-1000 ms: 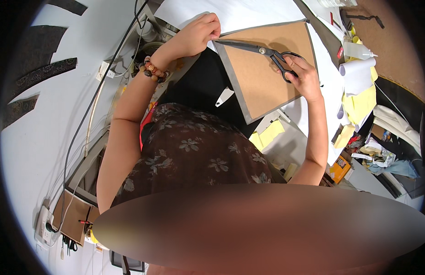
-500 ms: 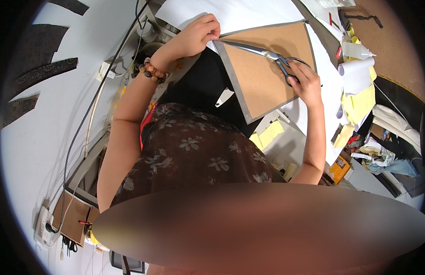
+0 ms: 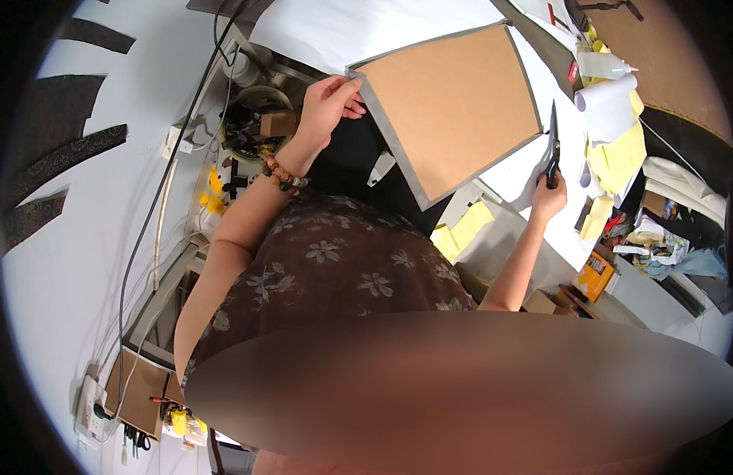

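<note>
A tan four-sided panel (image 3: 453, 111) with a grey border lies at a slant over white paper. My left hand (image 3: 328, 109) pinches its upper left corner between thumb and forefinger, the other fingers curled below. To the right of the panel, my right hand (image 3: 550, 198) is closed round the dark handles of a pair of scissors (image 3: 553, 146). The scissor blades are together and point away from me, apart from the panel, above the white paper (image 3: 568, 202).
A round bin of scraps (image 3: 248, 119) stands left of my left forearm. Black material (image 3: 346, 162) hangs by the panel's near edge. Rolled paper (image 3: 607, 99), yellow sheets (image 3: 619, 162) and a squeeze bottle (image 3: 604, 66) lie at right. A cable (image 3: 149, 190) runs along the left wall.
The scissors have left the panel's upper left corner and swung out to its right side. My left hand has shifted its hold at that corner, its wrist turning and coming nearer.
</note>
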Demonstrator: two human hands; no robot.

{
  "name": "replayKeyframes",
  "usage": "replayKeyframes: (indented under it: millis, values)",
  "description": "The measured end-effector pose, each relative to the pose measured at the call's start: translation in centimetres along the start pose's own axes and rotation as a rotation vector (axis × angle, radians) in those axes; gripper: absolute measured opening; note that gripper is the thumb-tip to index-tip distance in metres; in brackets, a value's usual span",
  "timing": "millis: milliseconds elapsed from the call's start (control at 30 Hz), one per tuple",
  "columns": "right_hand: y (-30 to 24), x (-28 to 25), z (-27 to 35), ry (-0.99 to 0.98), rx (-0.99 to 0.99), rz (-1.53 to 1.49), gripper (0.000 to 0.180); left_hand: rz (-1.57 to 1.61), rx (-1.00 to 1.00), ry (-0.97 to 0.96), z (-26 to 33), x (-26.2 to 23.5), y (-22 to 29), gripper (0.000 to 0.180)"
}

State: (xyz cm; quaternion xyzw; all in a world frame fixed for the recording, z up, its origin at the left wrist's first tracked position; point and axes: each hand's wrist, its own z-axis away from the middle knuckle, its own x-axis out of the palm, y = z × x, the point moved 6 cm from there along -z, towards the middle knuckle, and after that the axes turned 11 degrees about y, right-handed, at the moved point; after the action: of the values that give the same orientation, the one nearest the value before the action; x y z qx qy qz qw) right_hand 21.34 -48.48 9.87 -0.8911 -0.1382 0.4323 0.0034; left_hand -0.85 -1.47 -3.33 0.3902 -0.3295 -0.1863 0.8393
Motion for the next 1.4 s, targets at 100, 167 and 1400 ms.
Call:
replayKeyframes:
  millis: [100,167,1400]
  values:
    - [0.2,0.7,0.6,-0.048,0.045,-0.006,0.028,0.03,0.038,0.075,-0.7,0.3,-0.2,0.025]
    - [0.9,1.2,0.3,-0.139,0.06,-0.008,0.032,0.04,0.058,0.099,-1.1,0.4,-0.2,0.025]
    - [-28.0,-18.5,2.1,0.043,-0.184,-1.14,0.017,-0.025,1.62,-0.388,16.8,18.5,11.4,0.023]
